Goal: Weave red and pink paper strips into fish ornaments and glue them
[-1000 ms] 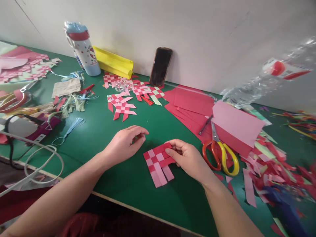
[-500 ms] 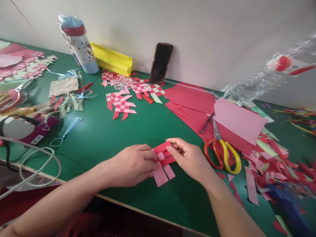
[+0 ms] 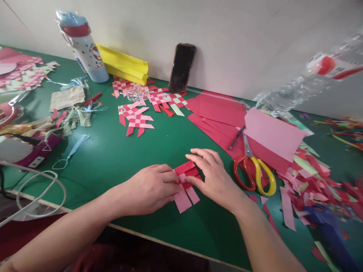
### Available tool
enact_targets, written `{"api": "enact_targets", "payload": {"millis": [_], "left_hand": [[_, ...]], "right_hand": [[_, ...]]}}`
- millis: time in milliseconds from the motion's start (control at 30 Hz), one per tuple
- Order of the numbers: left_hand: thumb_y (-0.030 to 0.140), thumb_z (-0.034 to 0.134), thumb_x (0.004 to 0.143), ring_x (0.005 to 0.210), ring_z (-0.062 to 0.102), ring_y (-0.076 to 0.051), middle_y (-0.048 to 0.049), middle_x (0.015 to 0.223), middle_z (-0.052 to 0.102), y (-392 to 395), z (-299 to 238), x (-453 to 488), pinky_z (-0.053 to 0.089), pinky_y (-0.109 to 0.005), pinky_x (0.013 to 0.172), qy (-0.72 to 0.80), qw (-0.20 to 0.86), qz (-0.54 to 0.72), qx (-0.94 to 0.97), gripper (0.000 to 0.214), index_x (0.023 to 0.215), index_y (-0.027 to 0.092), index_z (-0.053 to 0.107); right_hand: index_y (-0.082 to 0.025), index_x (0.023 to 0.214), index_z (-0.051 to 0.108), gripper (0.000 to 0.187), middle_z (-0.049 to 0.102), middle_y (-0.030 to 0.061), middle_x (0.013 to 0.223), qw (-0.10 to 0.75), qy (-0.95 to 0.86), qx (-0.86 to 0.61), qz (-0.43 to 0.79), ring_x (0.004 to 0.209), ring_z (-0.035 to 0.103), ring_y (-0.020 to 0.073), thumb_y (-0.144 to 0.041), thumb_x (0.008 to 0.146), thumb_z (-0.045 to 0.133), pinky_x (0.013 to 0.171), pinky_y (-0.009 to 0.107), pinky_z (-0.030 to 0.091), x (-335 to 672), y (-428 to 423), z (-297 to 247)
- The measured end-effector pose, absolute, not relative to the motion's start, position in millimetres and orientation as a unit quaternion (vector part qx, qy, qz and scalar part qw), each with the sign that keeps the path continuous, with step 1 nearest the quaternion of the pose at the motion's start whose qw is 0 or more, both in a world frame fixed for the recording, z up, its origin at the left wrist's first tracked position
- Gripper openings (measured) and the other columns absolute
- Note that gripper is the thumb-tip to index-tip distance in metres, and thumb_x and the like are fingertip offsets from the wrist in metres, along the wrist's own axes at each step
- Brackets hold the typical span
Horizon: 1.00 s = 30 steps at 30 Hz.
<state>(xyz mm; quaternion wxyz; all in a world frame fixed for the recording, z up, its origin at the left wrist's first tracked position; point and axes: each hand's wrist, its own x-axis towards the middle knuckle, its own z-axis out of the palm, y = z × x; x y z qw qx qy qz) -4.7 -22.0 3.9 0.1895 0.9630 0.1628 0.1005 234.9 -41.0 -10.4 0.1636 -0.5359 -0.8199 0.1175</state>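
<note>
A small mat woven from red and pink paper strips (image 3: 185, 187) lies on the green table (image 3: 119, 151) near its front edge. My left hand (image 3: 150, 189) covers the mat's left side, fingers curled and pressing on it. From the right, my right hand (image 3: 214, 177) pinches the red strips with thumb and fingers. Pink strip ends stick out below both hands.
Red-and-yellow scissors (image 3: 253, 172) lie just right of my right hand, beside sheets of red paper (image 3: 218, 113) and pink paper (image 3: 272, 134). Paper scraps (image 3: 312, 181) pile at the right. Finished woven pieces (image 3: 137, 121), a phone (image 3: 182, 68), a bottle (image 3: 82, 47), a yellow roll (image 3: 123, 64) and tassels (image 3: 75, 117) sit behind.
My left hand came from the bare table onto the mat's left side. My right hand shifted its grip onto the red strips. The view drifted slightly.
</note>
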Motion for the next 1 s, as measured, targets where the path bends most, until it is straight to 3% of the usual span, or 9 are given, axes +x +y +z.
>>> {"api": "enact_targets", "payload": {"millis": [200,433,633,767,867,1000], "left_hand": [[0.025,0.044,0.099,0.107,0.059,-0.023,-0.0075,0.116,0.068,-24,1,-5,0.048,-0.040,0.097,0.170,0.183,0.094,0.964,0.026,0.114,0.017,0.064],[0.026,0.047,0.097,0.106,0.057,-0.024,-0.0077,0.122,0.065,-26,-1,-3,0.048,-0.041,0.096,0.170,0.144,0.076,0.972,0.024,0.110,0.018,0.065],[0.025,0.045,0.098,0.104,0.058,-0.022,-0.0073,0.118,0.066,-25,-1,-2,0.048,-0.039,0.095,0.171,0.148,0.089,0.970,0.026,0.117,0.020,0.062],[0.023,0.045,0.098,0.104,0.059,-0.022,-0.0070,0.118,0.066,-25,0,-2,0.048,-0.039,0.094,0.171,0.148,0.094,0.970,0.026,0.116,0.020,0.062],[0.022,0.044,0.097,0.104,0.059,-0.022,-0.0064,0.119,0.066,-26,1,-2,0.048,-0.039,0.094,0.171,0.146,0.091,0.970,0.025,0.111,0.020,0.064],[0.022,0.044,0.097,0.102,0.058,-0.023,-0.0060,0.116,0.067,-26,1,-2,0.049,-0.039,0.093,0.172,0.140,0.070,0.973,0.024,0.108,0.020,0.066]], "right_hand": [[-0.026,0.131,0.054,0.039,0.053,0.0098,0.134,0.192,-0.819,-0.530,0.107,0.128,0.043,0.0267,-0.018,0.096,0.041,0.106,0.051,0.044,239,-39,-10],[-0.024,0.134,0.054,0.042,0.056,0.0129,0.133,0.221,-0.801,-0.552,0.075,0.125,0.044,0.0330,-0.038,0.095,0.051,0.103,0.056,0.043,216,-36,-19],[-0.018,0.130,0.057,0.038,0.056,0.0149,0.132,0.196,-0.781,-0.591,0.051,0.122,0.044,0.0327,-0.024,0.094,0.046,0.101,0.055,0.044,218,-32,-24],[-0.021,0.134,0.055,0.041,0.057,0.0136,0.131,0.216,-0.781,-0.584,0.051,0.120,0.046,0.0309,-0.019,0.095,0.041,0.102,0.054,0.044,225,-31,-25],[-0.022,0.139,0.050,0.043,0.056,0.0131,0.131,0.231,-0.784,-0.575,0.040,0.122,0.046,0.0302,-0.026,0.096,0.042,0.103,0.052,0.042,223,-33,-23],[-0.023,0.139,0.049,0.051,0.054,0.0131,0.137,0.190,-0.799,-0.570,0.016,0.128,0.041,0.0337,-0.045,0.094,0.050,0.105,0.054,0.037,214,-38,-20]]}}
